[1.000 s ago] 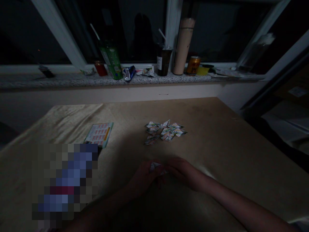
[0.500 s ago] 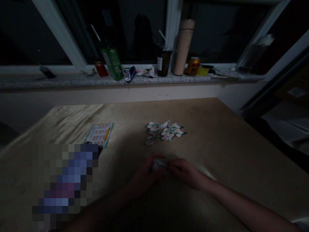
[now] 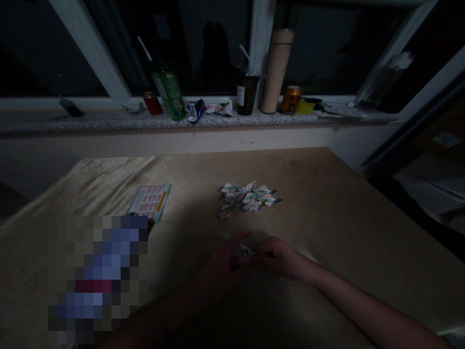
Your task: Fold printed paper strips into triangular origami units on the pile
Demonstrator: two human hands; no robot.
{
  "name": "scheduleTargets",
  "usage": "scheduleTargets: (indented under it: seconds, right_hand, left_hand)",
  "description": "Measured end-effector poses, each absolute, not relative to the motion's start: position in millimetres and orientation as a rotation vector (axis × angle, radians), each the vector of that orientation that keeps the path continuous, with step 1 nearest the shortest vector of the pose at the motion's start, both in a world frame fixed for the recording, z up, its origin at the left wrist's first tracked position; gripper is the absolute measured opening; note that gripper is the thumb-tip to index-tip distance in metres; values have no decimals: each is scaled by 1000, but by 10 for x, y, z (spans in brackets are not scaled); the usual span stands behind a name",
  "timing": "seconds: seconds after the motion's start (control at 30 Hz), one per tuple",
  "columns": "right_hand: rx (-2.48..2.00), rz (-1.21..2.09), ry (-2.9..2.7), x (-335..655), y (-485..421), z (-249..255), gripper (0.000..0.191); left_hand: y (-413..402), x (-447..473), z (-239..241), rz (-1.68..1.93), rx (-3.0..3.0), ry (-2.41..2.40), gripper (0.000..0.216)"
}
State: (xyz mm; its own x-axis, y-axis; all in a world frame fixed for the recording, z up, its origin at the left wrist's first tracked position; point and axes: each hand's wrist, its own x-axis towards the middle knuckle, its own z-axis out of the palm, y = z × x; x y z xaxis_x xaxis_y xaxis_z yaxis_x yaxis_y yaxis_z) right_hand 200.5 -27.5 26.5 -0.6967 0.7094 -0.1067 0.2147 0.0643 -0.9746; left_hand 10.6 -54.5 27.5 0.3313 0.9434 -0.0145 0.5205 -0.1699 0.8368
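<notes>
Between my hands, low over the near middle of the table, is a small folded piece of printed paper [image 3: 242,252]. My left hand [image 3: 223,261] grips its left side, with the thumb below and a finger reaching over the top. Pinched at the paper's right edge are the fingers of my right hand [image 3: 274,257]. Dim light hides the exact folds. Just beyond my hands lies a cluster of several folded paper pieces [image 3: 250,198], pointed and printed in green, orange and white.
To the left lies a printed sheet or booklet [image 3: 149,201] beside a pixelated area. On the granite windowsill [image 3: 214,121] stand a green bottle [image 3: 173,94], a dark cup with a straw [image 3: 247,94], a tall pink flask [image 3: 276,72], an orange can [image 3: 291,99] and a red jar [image 3: 151,103].
The folded paper has turned a little in my hands and shows more of its printed side. My right hand has shifted slightly; the cluster on the table has stayed put.
</notes>
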Motion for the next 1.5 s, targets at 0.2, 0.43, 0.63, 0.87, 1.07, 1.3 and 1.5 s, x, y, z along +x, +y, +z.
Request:
scheduleTargets:
  seconds: [0.2,0.43,0.63,0.87,1.07,1.3,1.5]
  right_hand:
    - [-890,1751,-1768,1999,-317,280,40]
    - [-1005,1613,-1820,2006,-272,253,50]
    - [-1017,1633,-1894,2002,-277,270,51]
    - [-1048,1616,-1722,2009,-256,265,52]
    - [-1144,1278,-1681,1985,-272,302,55]
    - [-1067,1410,-1680,1986,-345,357,49]
    - [-1156,1122,-1595,1944,-341,346,36]
  left_hand:
    - [-539,116,277,804,1770,1268,63]
    - [-516,97,276,778,1861,1340,44]
    - [-508,92,284,773,1815,1388,50]
    - [-478,103,323,847,1682,1396,49]
    - [-478,109,325,775,1630,1370,52]
    - [-508,123,337,691,1658,1300,58]
    - [-468,131,338,721,1505,1281,54]
